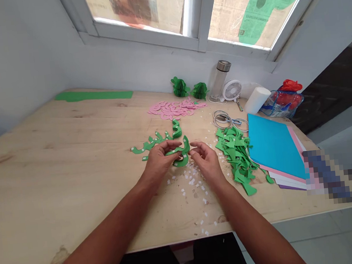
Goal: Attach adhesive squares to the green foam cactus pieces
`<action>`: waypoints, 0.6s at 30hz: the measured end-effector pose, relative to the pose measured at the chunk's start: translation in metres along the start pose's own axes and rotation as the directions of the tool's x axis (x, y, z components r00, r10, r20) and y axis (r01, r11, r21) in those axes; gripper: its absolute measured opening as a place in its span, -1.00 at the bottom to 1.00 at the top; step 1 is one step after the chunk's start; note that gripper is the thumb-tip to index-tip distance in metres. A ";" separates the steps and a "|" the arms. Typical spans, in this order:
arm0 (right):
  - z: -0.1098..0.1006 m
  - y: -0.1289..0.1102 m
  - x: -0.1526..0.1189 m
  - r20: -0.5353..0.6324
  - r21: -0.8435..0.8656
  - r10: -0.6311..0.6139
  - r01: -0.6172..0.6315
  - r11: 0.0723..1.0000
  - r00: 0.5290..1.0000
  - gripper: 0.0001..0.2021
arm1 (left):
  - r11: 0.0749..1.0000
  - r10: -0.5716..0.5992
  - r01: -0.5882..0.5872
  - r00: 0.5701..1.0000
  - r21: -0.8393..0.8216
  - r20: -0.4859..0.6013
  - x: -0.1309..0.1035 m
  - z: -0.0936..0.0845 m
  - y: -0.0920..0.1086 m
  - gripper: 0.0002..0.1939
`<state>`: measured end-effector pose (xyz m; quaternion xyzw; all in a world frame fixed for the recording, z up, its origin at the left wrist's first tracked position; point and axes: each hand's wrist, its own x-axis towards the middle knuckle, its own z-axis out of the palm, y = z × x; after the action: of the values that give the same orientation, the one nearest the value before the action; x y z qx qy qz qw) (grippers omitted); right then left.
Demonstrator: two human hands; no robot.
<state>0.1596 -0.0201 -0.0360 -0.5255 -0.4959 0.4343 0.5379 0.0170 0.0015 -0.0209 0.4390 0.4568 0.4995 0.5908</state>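
My left hand [160, 158] grips a curvy green paper cutout [182, 162] between thumb and fingers; small white squares of tape dot its surface. Close by on the right, my right hand [206, 160] has its fingers curled, thumb and fingertips together at the cutout's edge. Whatever those fingertips pinch is too small to make out. Beyond my hands lies a small stack of green cutouts [176, 128]. More green pieces with white squares [150, 144] are spread to the left of it. Tiny white paper bits [195, 181] litter the wood below my hands.
Green scraps [236, 155] are heaped on the right, beside blue sheets [274, 147], tape rolls [222, 119] and scissors [237, 121]. Pink cutouts [176, 108], folded green paper shapes [180, 87], a bottle [220, 80], a fan [232, 89] and a white roll [257, 99] stand farther back.
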 end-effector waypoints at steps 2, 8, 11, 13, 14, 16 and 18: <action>-0.001 -0.003 -0.003 -0.101 -0.158 -0.130 0.113 0.981 0.986 -0.82 | 1.000 0.017 -0.018 0.999 -0.019 -0.043 0.001 0.000 0.000 -0.66; 0.003 -0.009 -0.012 0.087 -0.399 -0.319 0.327 0.857 0.944 -0.93 | 0.996 0.086 -0.084 0.993 0.029 -0.082 0.001 0.001 -0.002 -0.69; 0.005 -0.005 -0.012 0.136 -0.453 -0.314 0.341 0.824 0.940 -0.91 | 0.991 0.112 -0.105 0.990 0.083 -0.083 0.002 0.000 -0.004 -0.69; 0.005 -0.004 -0.011 0.130 -0.476 -0.306 0.330 0.815 0.943 -0.91 | 0.990 0.117 -0.109 0.990 0.092 -0.081 0.002 0.000 -0.005 -0.68; 0.005 -0.004 -0.011 0.121 -0.485 -0.296 0.317 0.815 0.947 -0.92 | 0.990 0.117 -0.110 0.990 0.090 -0.080 0.002 0.000 -0.006 -0.68; 0.005 -0.004 -0.011 0.098 -0.501 -0.267 0.279 0.819 0.959 -0.93 | 0.990 0.120 -0.113 0.990 0.082 -0.079 0.002 0.000 -0.007 -0.67; 0.005 -0.005 -0.011 0.071 -0.510 -0.230 0.233 0.828 0.971 -0.93 | 0.989 0.127 -0.120 0.989 0.082 -0.079 0.002 0.001 -0.008 -0.67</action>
<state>0.1534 -0.0304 -0.0318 -0.5846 -0.6555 0.2190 0.4249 0.0201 0.0022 -0.0285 0.4675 0.4719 0.5352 0.5218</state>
